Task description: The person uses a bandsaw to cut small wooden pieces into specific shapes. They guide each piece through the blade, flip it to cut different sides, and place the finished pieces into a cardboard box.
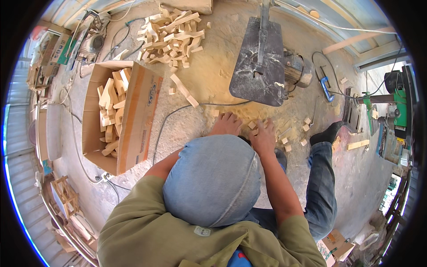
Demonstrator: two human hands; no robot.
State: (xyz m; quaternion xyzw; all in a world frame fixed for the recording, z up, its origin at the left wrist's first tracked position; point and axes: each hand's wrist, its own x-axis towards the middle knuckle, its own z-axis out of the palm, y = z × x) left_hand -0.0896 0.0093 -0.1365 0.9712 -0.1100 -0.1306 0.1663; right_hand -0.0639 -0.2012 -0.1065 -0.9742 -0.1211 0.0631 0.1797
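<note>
Both my arms reach down to the dusty floor, past a denim cap that hides the spot between my wrists. My left hand [227,123] lies low over the floor with its fingers apart and nothing visible in them. A small wooden block [215,113] sits just beyond it. To its right, my right hand [264,137] has its fingers bent down at a group of small wooden blocks, and one appears to be between its fingertips. Another wooden block [252,125] lies beside that hand's fingers. More loose wooden offcuts [288,147] are scattered to its right.
A cardboard box [129,129] of shaped wooden pieces stands on the left. Behind it lies a heap of curved wooden pieces [173,38]. A dark metal plate [258,62] with a motor [299,69] stands ahead. A cable crosses the floor. A blue clamp [326,89] lies right.
</note>
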